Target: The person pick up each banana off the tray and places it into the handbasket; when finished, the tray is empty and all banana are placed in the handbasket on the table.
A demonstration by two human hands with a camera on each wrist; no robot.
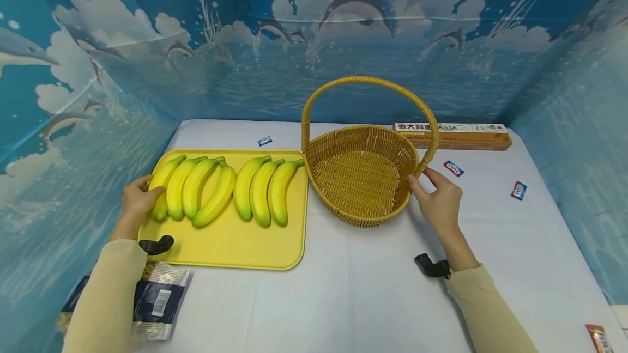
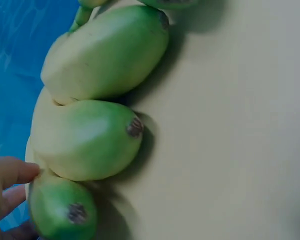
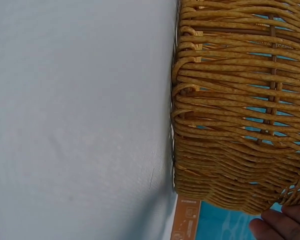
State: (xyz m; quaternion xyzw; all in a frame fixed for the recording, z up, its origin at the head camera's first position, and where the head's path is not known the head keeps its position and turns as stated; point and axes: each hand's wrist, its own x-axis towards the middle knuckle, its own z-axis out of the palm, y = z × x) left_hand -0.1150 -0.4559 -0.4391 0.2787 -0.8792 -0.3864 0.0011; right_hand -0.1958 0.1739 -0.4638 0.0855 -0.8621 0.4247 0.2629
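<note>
My left hand (image 1: 139,200) grips the leftmost banana (image 1: 160,207), thumb on top and fingers along its outer side. In the left wrist view, thumb and fingers lie at the side of that banana (image 2: 62,207), away from its dark tip. Several more bananas (image 1: 196,188) lie side by side on a yellow tray (image 1: 216,249), with three (image 1: 261,189) grouped at its right. My right hand (image 1: 439,200) holds the rim of a woven basket (image 1: 364,218) near the foot of its tall handle. In the right wrist view, fingertips (image 3: 285,225) show at the basket's wall (image 3: 230,120).
A long pasta box (image 1: 461,140) lies behind the basket. Small wrapped packets (image 1: 453,168) are scattered on the white table, one (image 1: 265,140) behind the tray. A dark, clear-ended food packet (image 1: 159,304) lies partly under my left sleeve. A dolphin-print curtain (image 1: 245,80) encloses the back and sides.
</note>
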